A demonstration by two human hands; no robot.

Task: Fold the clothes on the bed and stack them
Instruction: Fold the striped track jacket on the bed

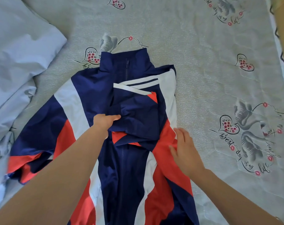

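Jacket lies front-up mid-bed, collar toward far edge. Left hand grips folded sleeve on chest; right hand rests flat on right side.

Smooth synthetic jacket; matt printed bedsheet

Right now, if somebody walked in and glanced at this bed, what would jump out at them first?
The navy, red and white track jacket spread across the middle of the bed, collar away from the person. On its chest the left hand grips a folded-in sleeve, while the right hand rests flat on the jacket's right edge. Around it lie the swan-and-heart printed sheet and a rumpled pale blue duvet at left.
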